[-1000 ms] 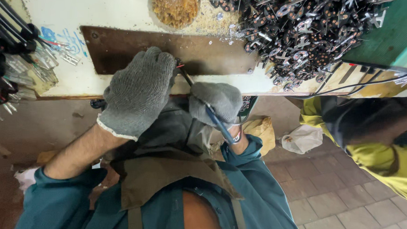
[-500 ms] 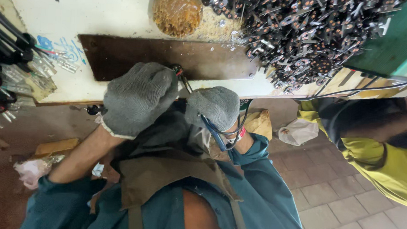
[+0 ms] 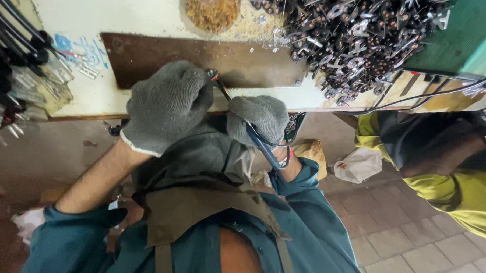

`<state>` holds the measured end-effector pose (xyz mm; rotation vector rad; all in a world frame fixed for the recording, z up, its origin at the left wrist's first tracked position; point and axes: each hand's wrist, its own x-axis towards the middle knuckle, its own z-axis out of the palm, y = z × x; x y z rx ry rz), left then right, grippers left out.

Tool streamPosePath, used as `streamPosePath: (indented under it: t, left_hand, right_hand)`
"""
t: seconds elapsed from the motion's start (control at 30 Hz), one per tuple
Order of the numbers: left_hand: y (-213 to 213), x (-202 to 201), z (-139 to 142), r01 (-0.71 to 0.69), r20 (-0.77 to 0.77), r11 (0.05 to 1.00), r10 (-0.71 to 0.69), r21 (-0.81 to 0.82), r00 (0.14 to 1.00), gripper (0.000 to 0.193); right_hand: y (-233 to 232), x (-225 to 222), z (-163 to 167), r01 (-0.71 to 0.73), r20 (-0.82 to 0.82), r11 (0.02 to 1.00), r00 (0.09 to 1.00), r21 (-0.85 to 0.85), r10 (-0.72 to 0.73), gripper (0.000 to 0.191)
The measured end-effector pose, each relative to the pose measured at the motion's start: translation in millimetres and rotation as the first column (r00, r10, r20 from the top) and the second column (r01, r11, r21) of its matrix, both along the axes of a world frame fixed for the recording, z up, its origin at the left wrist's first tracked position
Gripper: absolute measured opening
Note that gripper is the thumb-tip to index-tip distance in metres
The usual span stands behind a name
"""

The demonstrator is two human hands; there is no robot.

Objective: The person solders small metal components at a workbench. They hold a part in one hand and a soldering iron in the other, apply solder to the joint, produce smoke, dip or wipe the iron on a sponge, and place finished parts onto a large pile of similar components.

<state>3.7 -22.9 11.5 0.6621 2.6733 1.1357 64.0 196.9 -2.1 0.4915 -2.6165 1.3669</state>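
Note:
Both my hands wear grey knit gloves at the near edge of a white workbench [image 3: 150,15]. My right hand [image 3: 257,121] is closed around the blue handles of a pair of pliers [image 3: 264,145], whose dark jaws [image 3: 215,79] reach up to the left. My left hand [image 3: 166,104] is curled into a fist right beside the jaws; a small piece at the jaw tips is mostly hidden by its fingers. Under the hands lies a brown metal plate [image 3: 256,64] fixed on the bench top.
A big heap of small metal and copper-coloured parts [image 3: 354,33] covers the bench's far right. A round pile of brownish shavings [image 3: 212,6] sits at the back. Dark cables and tools [image 3: 20,42] hang at left. Another person in a yellow sleeve [image 3: 456,192] stands at right on the paved floor.
Both hands have stayed together at the bench edge with the pliers; my left hand has shifted slightly. The view has drifted a little.

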Motion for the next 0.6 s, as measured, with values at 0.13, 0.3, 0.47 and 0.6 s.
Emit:
streamPosePath:
  t: [0.13,0.3,0.47,0.6]
  left_hand:
    - [0,0,-2,-0.001,-0.023,1.0,0.001,0.012,1.0,0.013]
    - [2,-1,-5,-0.002,-0.012,1.0,0.002,0.002,1.0,0.015]
    - [-1,0,-7,0.026,0.007,0.999,-0.026,-0.024,1.0,0.015]
    - [0,2,-8,0.009,-0.009,0.999,-0.01,-0.053,1.0,0.015]
  right_hand:
    - [-7,-2,2,0.031,-0.068,0.999,0.997,0.024,-0.029,0.029]
    - [-9,-2,1,0.074,-0.108,0.997,0.992,0.022,-0.071,0.028]
    - [-6,2,-5,0.062,-0.105,0.997,0.993,0.041,-0.057,0.027]
    - [3,11,-7,-0.009,0.009,0.999,1.0,0.033,0.009,0.028]
